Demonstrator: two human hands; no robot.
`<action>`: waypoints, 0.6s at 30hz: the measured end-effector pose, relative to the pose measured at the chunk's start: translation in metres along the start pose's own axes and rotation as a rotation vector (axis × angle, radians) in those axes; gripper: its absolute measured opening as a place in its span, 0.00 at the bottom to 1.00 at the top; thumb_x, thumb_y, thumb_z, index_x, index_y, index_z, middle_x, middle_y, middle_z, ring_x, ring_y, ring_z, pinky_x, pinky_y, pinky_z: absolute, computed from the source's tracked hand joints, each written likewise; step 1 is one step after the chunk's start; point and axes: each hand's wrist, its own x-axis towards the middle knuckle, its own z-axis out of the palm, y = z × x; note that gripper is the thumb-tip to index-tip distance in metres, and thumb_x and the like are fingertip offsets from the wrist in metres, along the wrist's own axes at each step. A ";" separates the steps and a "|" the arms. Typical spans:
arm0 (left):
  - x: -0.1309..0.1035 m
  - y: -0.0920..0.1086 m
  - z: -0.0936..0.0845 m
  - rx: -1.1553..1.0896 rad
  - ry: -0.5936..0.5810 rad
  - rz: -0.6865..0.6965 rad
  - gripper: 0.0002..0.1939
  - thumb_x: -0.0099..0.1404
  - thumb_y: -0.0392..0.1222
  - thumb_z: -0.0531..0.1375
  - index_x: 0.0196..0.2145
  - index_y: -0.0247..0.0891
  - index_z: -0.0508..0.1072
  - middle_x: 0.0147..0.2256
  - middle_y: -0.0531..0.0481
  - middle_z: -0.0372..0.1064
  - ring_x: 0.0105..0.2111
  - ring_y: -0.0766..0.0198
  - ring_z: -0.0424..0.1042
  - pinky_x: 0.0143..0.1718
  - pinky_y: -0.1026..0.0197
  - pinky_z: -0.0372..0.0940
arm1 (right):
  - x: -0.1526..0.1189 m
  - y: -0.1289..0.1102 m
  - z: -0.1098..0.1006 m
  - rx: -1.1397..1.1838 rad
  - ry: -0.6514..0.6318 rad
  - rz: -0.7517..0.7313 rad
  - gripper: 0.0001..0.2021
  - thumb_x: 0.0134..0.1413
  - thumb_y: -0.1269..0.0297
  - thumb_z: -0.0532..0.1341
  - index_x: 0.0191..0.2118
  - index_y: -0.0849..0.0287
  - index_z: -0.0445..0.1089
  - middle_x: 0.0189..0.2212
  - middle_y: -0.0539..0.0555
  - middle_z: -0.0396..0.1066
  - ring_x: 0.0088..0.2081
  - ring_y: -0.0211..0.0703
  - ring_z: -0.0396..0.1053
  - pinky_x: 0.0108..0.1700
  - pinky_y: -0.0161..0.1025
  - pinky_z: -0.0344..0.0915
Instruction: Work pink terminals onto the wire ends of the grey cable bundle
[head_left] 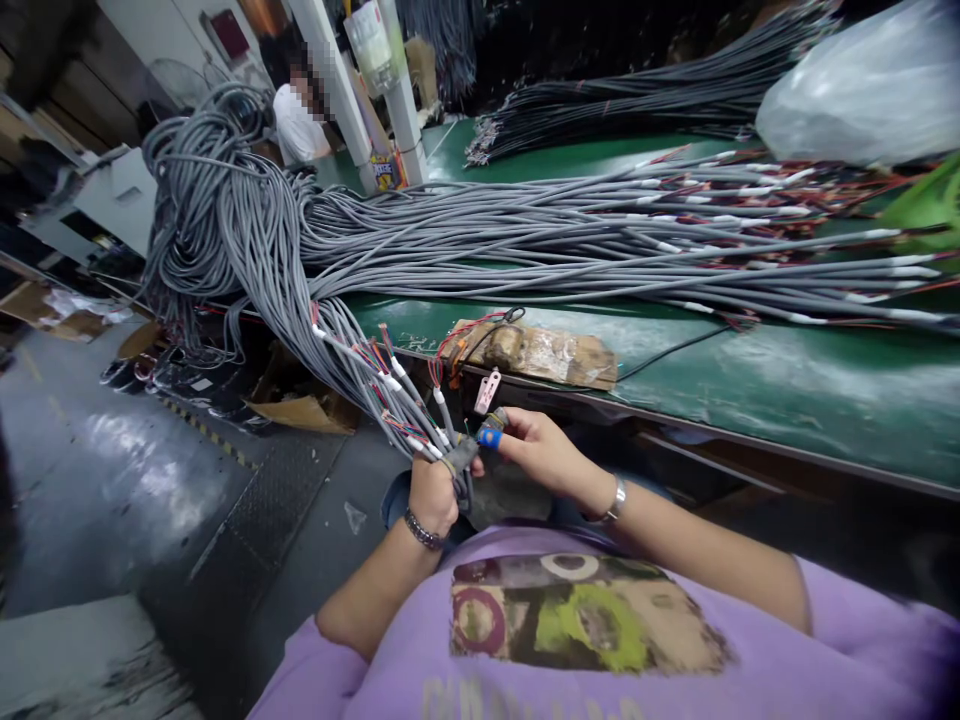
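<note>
My left hand is closed round the ends of several grey cables, which hang over the table edge and show white-wrapped ends with thin coloured wires. Close beside it, my right hand pinches at the tip of a cable end; what lies between its fingers is too small to make out. Grey covers sit on some fingertips, and a blue band is round one right finger. Just beyond the hands, a wooden block lies at the table edge, with red and black wires and a pink tag at it.
Long grey cables cover much of the green table, their stripped ends to the right. Black cables and a clear plastic bag lie at the back. A person is beyond a white post. An open cardboard box stands below.
</note>
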 end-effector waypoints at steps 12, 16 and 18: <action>0.001 0.000 0.001 0.024 0.031 -0.039 0.11 0.46 0.43 0.65 0.17 0.34 0.69 0.13 0.54 0.62 0.16 0.69 0.63 0.21 0.65 0.61 | 0.008 -0.009 0.002 0.100 -0.076 0.083 0.16 0.41 0.54 0.67 0.32 0.58 0.65 0.25 0.49 0.70 0.27 0.39 0.67 0.30 0.37 0.64; 0.001 -0.001 0.002 0.065 0.046 -0.045 0.13 0.45 0.45 0.66 0.17 0.33 0.69 0.13 0.54 0.62 0.15 0.69 0.64 0.22 0.64 0.62 | 0.010 -0.007 0.007 0.135 -0.074 0.089 0.15 0.42 0.53 0.66 0.28 0.57 0.62 0.19 0.46 0.67 0.21 0.39 0.67 0.29 0.38 0.63; 0.001 -0.001 0.002 0.068 0.039 -0.036 0.14 0.45 0.45 0.66 0.17 0.34 0.68 0.13 0.54 0.62 0.15 0.68 0.64 0.21 0.64 0.62 | 0.009 -0.006 0.006 0.144 -0.068 0.097 0.15 0.43 0.53 0.65 0.26 0.57 0.62 0.18 0.46 0.67 0.21 0.39 0.67 0.29 0.38 0.63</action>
